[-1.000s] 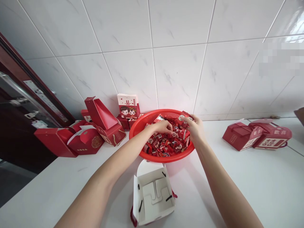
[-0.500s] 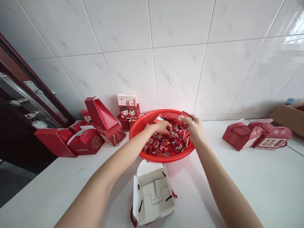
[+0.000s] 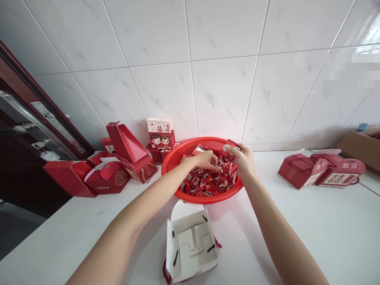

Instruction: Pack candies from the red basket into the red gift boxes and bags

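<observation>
A red plastic basket [image 3: 168, 168] holds a heap of red-wrapped candies [image 3: 204, 186]. My left hand [image 3: 207, 160] is down in the basket, its fingers curled and pinching at a wrapped candy on top of the heap. At the basket's right rim, my right hand [image 3: 246, 161] is closed around red candy packets [image 3: 230, 147], which stick out past the thumb; how many it holds I cannot tell. Just in front of the basket stands an open gift box [image 3: 194, 245], white inside, with nothing in it and its flap raised toward the basket.
Several red gift boxes [image 3: 109, 176] stand at the left, one with a tall raised lid. Behind them is an upright printed card box [image 3: 161, 134]. Two closed red boxes [image 3: 338, 170] sit at the right, near a cardboard carton [image 3: 360, 144]. A tiled wall [image 3: 222, 91] backs the table.
My left hand has shifted slightly right across the candies, its fingers closing on one there. My right hand stays at the rim with its packets, and the open box has not moved.
</observation>
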The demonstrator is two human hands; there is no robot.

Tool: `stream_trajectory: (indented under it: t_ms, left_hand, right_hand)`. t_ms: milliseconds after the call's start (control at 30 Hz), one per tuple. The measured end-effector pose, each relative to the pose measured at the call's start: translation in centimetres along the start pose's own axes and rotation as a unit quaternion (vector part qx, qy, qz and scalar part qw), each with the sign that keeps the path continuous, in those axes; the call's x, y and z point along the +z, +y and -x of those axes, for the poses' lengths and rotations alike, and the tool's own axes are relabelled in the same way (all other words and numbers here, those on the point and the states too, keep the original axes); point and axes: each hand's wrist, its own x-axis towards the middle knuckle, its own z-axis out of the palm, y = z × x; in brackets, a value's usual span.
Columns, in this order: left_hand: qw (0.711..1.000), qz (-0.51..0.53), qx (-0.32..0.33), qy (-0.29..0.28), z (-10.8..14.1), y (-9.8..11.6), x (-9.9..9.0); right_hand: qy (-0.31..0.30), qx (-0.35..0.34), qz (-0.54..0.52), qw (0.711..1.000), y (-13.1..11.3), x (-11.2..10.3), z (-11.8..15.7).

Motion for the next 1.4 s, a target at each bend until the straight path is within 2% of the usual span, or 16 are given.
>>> stream_trajectory:
  t_ms: [167, 400, 767, 1000, 1200, 1300, 1400]
  left_hand:
    - [0.997, 0.018, 0.008, -0.075, 0.2, 1.3, 0.4]
    - [0.990, 0.036, -0.013, -0.138, 0.4, 2.2, 0.8]
    - [0.994, 0.110, -0.023, -0.012, 0.5, 0.5, -1.0]
    - [0.987, 0.152, -0.038, 0.018, 1.1, 0.3, -1.9]
    - [0.987, 0.101, -0.107, -0.065, 1.3, 0.3, -1.9]
    - [0.988, 0.040, -0.108, -0.098, 1.3, 0.3, -1.9]
    - [0.987, 0.023, -0.096, -0.127, 1.4, 0.6, -1.8]
  right_hand:
    - [0.000, -0.004, -0.001, 1.000, 0.0, 0.0, 0.0]
    - [-0.004, -0.008, 0.002, 1.000, 0.1, -0.1, -0.1]
    - [-0.004, 0.001, -0.002, 1.000, 0.1, 0.0, -0.1]
    - [0.009, 0.014, -0.009, 1.000, -0.2, 0.2, 0.0]
    - [0.004, 0.015, -0.006, 1.000, -0.4, 0.2, 0.2]
    - [0.003, 0.017, -0.005, 1.000, -0.3, 0.2, 0.2]
    - [0.002, 0.014, -0.002, 1.000, -0.3, 0.2, 0.2]
